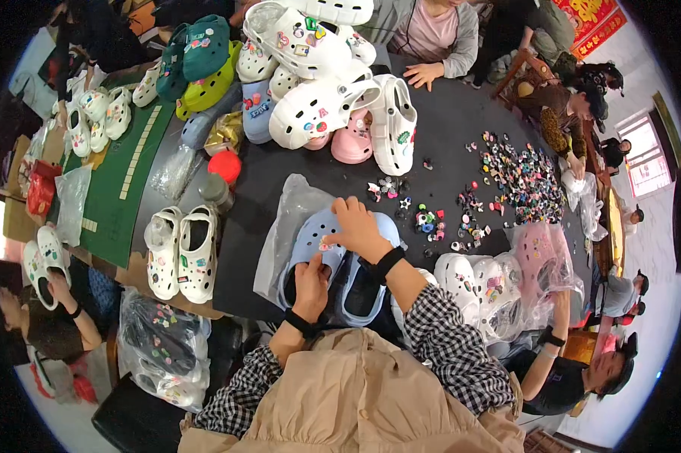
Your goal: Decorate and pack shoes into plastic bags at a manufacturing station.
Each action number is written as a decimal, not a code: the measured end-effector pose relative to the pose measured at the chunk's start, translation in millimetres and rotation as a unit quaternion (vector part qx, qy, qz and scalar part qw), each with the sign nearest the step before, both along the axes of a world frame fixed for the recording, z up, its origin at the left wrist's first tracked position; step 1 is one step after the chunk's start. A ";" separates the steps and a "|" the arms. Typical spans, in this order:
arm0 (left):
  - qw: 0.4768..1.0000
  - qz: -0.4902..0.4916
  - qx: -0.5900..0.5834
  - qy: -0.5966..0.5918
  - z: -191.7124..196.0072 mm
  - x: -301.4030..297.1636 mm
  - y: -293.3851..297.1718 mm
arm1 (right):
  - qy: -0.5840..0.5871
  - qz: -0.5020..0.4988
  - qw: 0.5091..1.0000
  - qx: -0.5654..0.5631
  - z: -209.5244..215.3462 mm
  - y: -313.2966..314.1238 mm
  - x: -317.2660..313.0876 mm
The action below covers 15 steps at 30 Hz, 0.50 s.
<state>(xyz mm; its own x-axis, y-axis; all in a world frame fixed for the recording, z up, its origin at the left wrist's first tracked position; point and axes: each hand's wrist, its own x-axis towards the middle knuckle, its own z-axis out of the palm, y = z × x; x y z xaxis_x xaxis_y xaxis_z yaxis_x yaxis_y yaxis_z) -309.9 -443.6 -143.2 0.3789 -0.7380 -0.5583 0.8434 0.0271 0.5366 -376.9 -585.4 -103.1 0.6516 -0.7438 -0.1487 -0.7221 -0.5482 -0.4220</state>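
Clogs [333, 264], a pale blue pair, are kept on a clear bag [284, 226] near the bench [446, 128] front edge, the left one steadied by the left hand [312, 285], its fingers gripping the heel, while a charm [326, 245] is pinched onto it by the right hand [359, 229] fingers.

Bare tabletop [439, 128] between clog pile [318, 83], charms [522, 177]

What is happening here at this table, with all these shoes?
A person presses a small charm onto a light blue clog with the right hand, while the left hand holds the clog steady on a black table. Loose charms lie to the right, and white clogs are piled behind. Other people sit around the table.
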 end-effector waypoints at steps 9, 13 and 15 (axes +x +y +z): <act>0.995 -0.075 0.070 -0.015 -0.7 9.3 -3.3 | -0.112 0.008 0.994 0.013 2.3 -1.6 -24.9; 0.907 -0.312 0.031 -0.279 28.2 21.2 9.9 | -0.283 -0.071 0.954 0.071 56.1 13.5 -68.4; 0.844 -0.339 0.014 -0.415 22.7 30.9 24.2 | -0.280 -0.118 0.949 0.082 65.2 25.8 -96.9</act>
